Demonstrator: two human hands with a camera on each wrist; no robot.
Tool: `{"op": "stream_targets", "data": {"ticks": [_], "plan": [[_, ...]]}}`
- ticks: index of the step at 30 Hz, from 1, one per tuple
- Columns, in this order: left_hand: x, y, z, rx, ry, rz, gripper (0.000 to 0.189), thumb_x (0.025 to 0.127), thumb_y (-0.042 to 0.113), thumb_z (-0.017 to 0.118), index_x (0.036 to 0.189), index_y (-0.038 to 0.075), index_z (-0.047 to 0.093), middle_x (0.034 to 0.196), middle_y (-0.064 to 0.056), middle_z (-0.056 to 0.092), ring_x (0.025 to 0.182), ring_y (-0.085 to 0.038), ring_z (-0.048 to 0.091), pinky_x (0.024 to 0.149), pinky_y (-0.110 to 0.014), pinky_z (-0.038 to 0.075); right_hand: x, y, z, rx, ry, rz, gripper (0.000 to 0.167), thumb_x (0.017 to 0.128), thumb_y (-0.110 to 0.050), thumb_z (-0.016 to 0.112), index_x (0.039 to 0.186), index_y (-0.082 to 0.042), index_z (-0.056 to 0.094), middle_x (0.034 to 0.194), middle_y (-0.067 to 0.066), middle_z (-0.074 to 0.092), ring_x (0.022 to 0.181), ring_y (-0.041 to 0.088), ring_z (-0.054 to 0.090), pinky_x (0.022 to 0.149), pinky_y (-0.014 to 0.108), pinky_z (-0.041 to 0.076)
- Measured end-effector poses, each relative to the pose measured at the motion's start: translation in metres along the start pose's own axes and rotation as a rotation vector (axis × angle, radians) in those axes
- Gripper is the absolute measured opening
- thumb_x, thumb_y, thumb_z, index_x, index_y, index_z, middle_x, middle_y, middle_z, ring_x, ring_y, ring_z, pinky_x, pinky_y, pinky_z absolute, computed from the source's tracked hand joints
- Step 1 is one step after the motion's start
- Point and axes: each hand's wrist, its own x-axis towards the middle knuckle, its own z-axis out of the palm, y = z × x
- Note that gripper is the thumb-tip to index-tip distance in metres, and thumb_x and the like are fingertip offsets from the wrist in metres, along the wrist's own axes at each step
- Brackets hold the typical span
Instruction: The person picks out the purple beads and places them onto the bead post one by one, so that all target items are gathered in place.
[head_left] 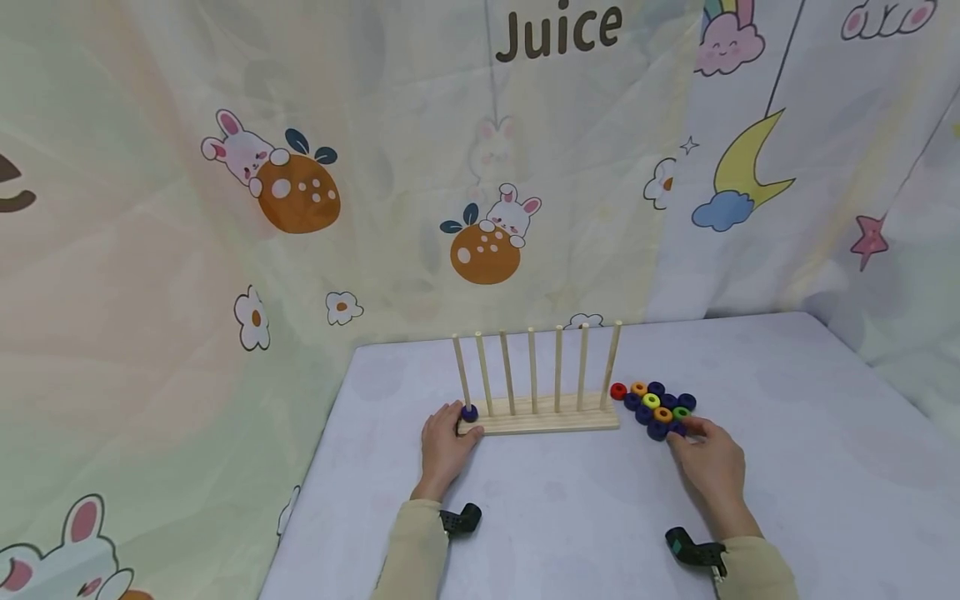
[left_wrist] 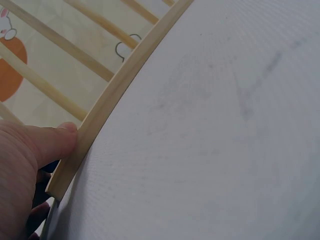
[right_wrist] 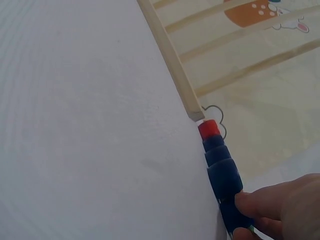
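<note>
A wooden peg rack [head_left: 547, 425] with several upright pegs stands on the table. A dark blue bead [head_left: 469, 413] sits at the foot of its leftmost peg. My left hand [head_left: 444, 446] grips the rack's left end; in the left wrist view the thumb [left_wrist: 62, 137] presses on the front edge of the base. To the rack's right lie several ring-shaped beads, among them a red bead [head_left: 618, 391], a yellow bead [head_left: 651, 402] and a green bead [head_left: 680, 412]. At their near right edge my right hand [head_left: 712, 467] pinches a blue bead [right_wrist: 234, 216], partly hidden by the fingers.
The beads lie close together on the white tablecloth [head_left: 555, 517], the red one near the rack's right end. A patterned curtain [head_left: 405, 167] hangs behind the table. A small black camera is strapped at each wrist.
</note>
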Motion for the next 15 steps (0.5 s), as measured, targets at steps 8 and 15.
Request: {"op": "stream_targets", "data": {"ticks": [8,15], "plan": [[-0.0009,-0.0001,0.0004,0.002,-0.001,0.004,0.061,0.084,0.027,0.076,0.133,-0.005,0.056,0.136,-0.019,0.057,0.133,-0.038,0.044,0.115,-0.053,0.023,-0.0003,-0.0019,-0.0007,-0.026,-0.026,0.014,0.038,0.088,-0.016,0.066,0.118,0.006,0.062,0.116,0.030,0.060,0.097,0.043,0.059,0.083,0.056,0.045],[-0.0011,0.0006,-0.0006,-0.002,0.003,0.003,0.061,0.084,0.027,0.076,0.133,-0.005,0.056,0.135,-0.020,0.057,0.133,-0.038,0.044,0.115,-0.053,0.023,-0.0011,-0.0043,-0.0023,-0.043,-0.057,0.009,0.040,0.087,-0.015,0.065,0.120,0.007,0.060,0.116,0.031,0.060,0.092,0.041,0.061,0.080,0.054,0.047]]}}
